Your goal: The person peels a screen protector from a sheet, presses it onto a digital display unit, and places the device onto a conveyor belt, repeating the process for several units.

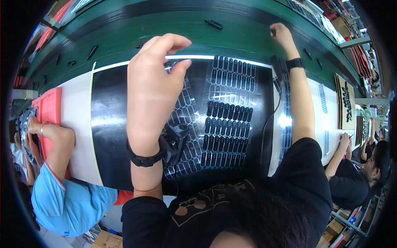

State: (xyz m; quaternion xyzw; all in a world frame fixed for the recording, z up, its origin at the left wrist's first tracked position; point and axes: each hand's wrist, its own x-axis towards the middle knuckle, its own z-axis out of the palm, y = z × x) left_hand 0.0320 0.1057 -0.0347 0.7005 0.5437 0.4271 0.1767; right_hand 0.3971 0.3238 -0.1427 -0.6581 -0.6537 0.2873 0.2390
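- Head view: the left hand (156,58) is at 11 o'clock, raised over the far edge of the desk (78,144), fingers curved and thumb apart, with a visible gap between them and nothing grasped.
- The right hand (283,35), between 1 and 2 o'clock, pinches a small dark piece (273,32) above the green belt (173,31).
- More dark pieces lie on that belt, one oblong piece (214,25) at 12 o'clock and another black piece (92,51) at 10 o'clock.
- Rows of black oblong pieces (228,127) stand in clear trays just off the centre towards 3 o'clock; many bear tiny pale marks, too small to read.
- Clear trays with oval slots (188,107) lie beside them towards 9 o'clock, near a black device (180,131) with a round, lens-like part.
- A cardboard box (106,240) at 7 o'clock carries dark printing, cut off by the rim and too small to make out.
- At 8 o'clock, a co-worker's light-blue shirt (74,206) shows a small, illegible mark.
- The wearer's black shirt (206,202), at 6 o'clock, has tan printed shapes and lines.
- A red bin (51,103) sits at 9 o'clock.
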